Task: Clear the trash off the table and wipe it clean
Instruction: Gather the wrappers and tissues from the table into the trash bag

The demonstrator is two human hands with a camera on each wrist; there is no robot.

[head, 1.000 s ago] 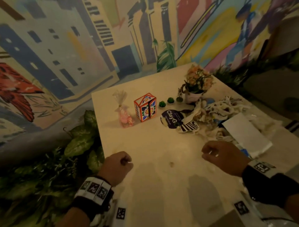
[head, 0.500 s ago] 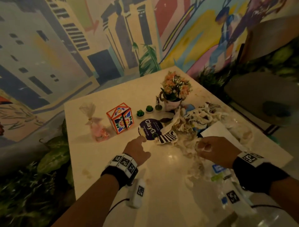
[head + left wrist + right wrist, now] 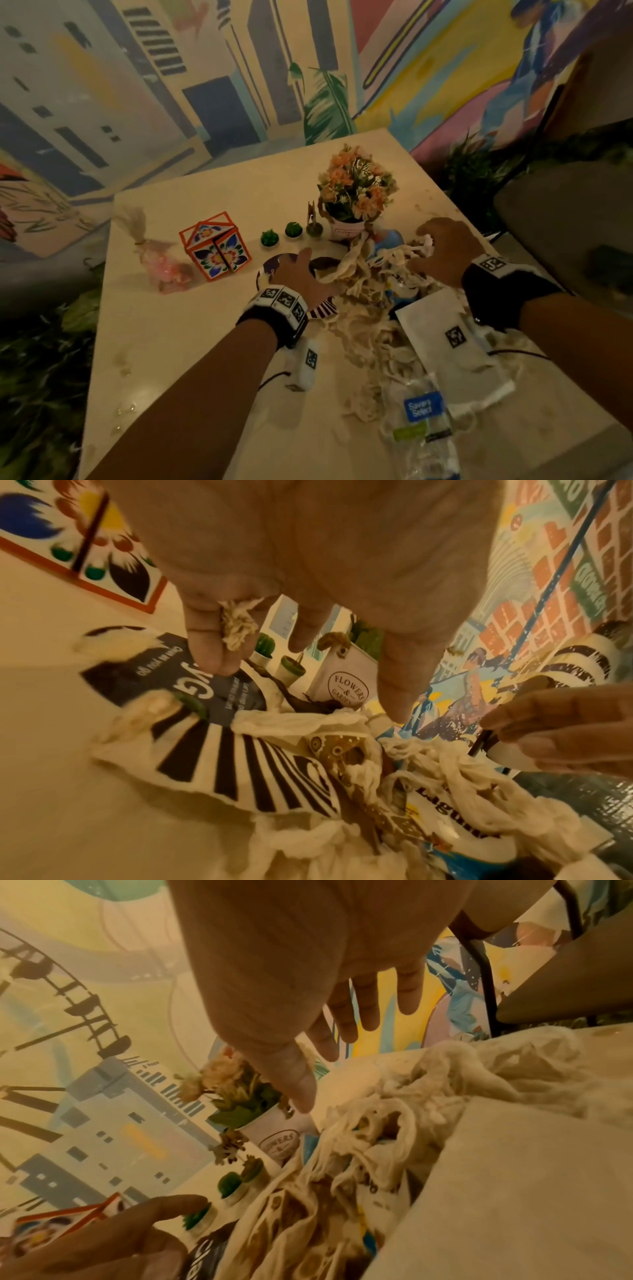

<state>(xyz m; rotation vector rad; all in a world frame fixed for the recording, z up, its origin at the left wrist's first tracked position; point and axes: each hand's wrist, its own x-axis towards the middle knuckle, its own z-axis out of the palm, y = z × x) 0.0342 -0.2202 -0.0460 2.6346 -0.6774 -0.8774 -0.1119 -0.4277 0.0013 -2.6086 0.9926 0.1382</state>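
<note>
A pile of crumpled tissue (image 3: pixel 363 308) and wrappers covers the right half of the cream table (image 3: pixel 191 342). In it lie a dark round ClayG disc (image 3: pixel 270 270), a striped paper (image 3: pixel 323 310), a white napkin (image 3: pixel 445 342) and a crushed clear bottle (image 3: pixel 421 421). My left hand (image 3: pixel 301 274) hovers over the disc (image 3: pixel 219 685), fingers pointing down, with a tissue scrap (image 3: pixel 236 626) pinched between two of them. My right hand (image 3: pixel 442 250) reaches over the far side of the pile, fingers (image 3: pixel 369 1010) spread and holding nothing.
A flower pot (image 3: pixel 356 192), three tiny cactus pots (image 3: pixel 269 237), a floral box (image 3: pixel 215 246) and a pink gift bag (image 3: pixel 164 263) stand behind the pile. A grey chair (image 3: pixel 565 222) is at the right, and leafy plants (image 3: pixel 44 359) lie left of the table.
Both hands have moved forward from the table's near side to the trash pile. The left came in from the left edge to the disc, and both fists have opened out.
</note>
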